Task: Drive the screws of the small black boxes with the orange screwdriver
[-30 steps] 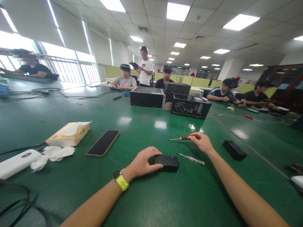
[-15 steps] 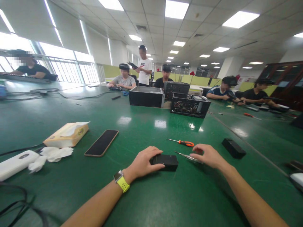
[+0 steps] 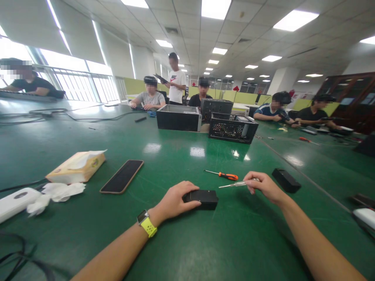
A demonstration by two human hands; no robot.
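Head view: the left hand [image 3: 175, 201] is curled over the left end of a small black box [image 3: 203, 199], thumb and fingers clamped on it and pressing it flat to the green desk [image 3: 211, 246]; a watch with a yellow strap [image 3: 147, 224] sits on that wrist. At about 2 o'clock from the box, the right hand [image 3: 262, 185] pinches the handle of a silver screwdriver [image 3: 234, 184] between thumb and fingertips. The shaft is lifted off the desk and points toward 9 o'clock, its tip hanging just above the box's far right corner. Just beyond it, at 12 o'clock from the box, an orange-handled screwdriver [image 3: 225, 175] lies flat on the desk, near the silver one but apart from it. A second black box [image 3: 285, 180] lies at 2 o'clock from the right hand, close by. At 10 o'clock from the left hand lies a dark phone [image 3: 122, 176], screen up, and farther the same way a tissue box [image 3: 74, 167]. Crumpled tissue [image 3: 57, 192] and a white power bank [image 3: 14, 200] lie at 9 o'clock. Far off at 12 o'clock stand two open computer cases [image 3: 178, 118], with other people seated beyond.
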